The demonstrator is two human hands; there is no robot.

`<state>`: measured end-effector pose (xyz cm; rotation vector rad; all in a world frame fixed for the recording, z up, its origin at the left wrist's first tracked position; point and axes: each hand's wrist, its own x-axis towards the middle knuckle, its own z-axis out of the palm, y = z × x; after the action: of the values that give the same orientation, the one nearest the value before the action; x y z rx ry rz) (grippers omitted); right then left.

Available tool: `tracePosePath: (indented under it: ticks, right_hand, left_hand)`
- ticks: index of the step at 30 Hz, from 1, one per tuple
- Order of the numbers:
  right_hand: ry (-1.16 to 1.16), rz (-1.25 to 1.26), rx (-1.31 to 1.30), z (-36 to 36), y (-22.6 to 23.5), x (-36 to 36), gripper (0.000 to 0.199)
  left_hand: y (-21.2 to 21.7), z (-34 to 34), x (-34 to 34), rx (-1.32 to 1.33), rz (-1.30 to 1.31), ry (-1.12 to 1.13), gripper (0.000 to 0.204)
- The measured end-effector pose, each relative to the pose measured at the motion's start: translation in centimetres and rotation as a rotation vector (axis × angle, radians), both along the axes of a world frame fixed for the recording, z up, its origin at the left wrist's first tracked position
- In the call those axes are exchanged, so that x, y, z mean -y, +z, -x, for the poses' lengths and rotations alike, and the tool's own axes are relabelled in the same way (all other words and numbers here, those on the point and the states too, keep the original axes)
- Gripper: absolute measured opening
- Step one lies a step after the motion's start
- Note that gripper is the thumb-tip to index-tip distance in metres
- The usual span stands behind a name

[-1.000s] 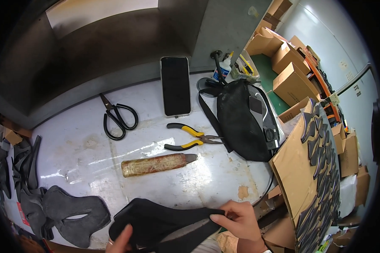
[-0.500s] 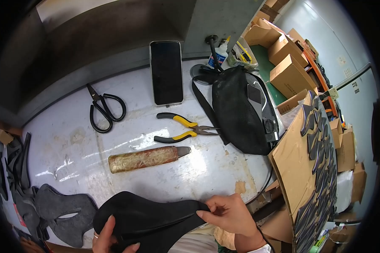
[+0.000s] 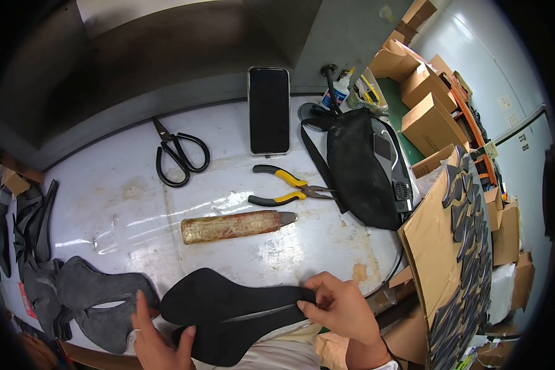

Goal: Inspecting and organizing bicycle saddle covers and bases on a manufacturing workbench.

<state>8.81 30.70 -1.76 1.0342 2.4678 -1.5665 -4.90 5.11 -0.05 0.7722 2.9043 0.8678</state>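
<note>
A black bicycle saddle cover [image 3: 222, 295] with a long slit down its middle is held just over the near edge of the table. My right hand [image 3: 345, 308] pinches its narrow end between thumb and fingers. At the wide, two-lobed end is my left hand [image 3: 157, 339], its index finger and thumb spread apart; the thumb tip lies against the lower lobe. Further left on the table lie dark grey pieces of similar shape [image 3: 83, 287], partly behind my left fingers.
Across the table lie a taped-handle blade [image 3: 234, 228], yellow-black pliers [image 3: 290, 190], black-handled scissors [image 3: 182, 154] and a phone [image 3: 269, 111]. At the right are a black pouch [image 3: 357, 166], a glue bottle [image 3: 336, 92] and a cardboard sheet bearing dark pieces [image 3: 422, 246]. Dark strips [image 3: 34, 228] lie left.
The saddle cover's slit has opened and its two lobes now show apart. My left hand's fingers have spread at the wide end. The whole view has shifted, with table items appearing further right.
</note>
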Motion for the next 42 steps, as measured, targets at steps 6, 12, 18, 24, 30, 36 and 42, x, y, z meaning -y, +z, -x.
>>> tracePosePath:
  ticks: [6,12,18,24,30,36,42]
  right_hand:
    - [0.071,0.049,-0.025,-0.5,-0.2,0.3,0.025]
    - [0.243,0.329,-0.061,-2.3,-0.9,0.6,0.027]
    - [-0.228,1.258,-0.464,-0.2,-0.7,8.6,0.080]
    - [0.148,1.259,-0.977,0.2,-1.6,7.9,0.085]
    - [0.328,0.037,-0.745,0.4,4.2,7.3,0.027]
    - [0.055,0.140,-1.054,-0.1,3.9,8.4,0.023]
    - [0.155,0.176,-0.946,-2.1,4.3,6.8,0.038]
  left_hand:
    - [-3.0,-3.5,1.6,0.381,-0.587,0.155,0.074]
    - [-3.1,-4.0,0.7,0.740,-1.335,0.353,0.062]
    - [-1.9,-2.6,2.9,1.151,-1.203,0.062,0.029]
    - [3.3,-0.3,4.5,0.229,-1.126,-0.570,0.018]
    - [9.0,-2.4,5.0,-0.570,-0.485,-0.977,0.013]
    - [5.1,-4.7,3.4,-0.479,-0.315,-1.062,0.015]
    - [5.6,-0.8,5.5,-0.243,-0.380,-0.330,0.011]
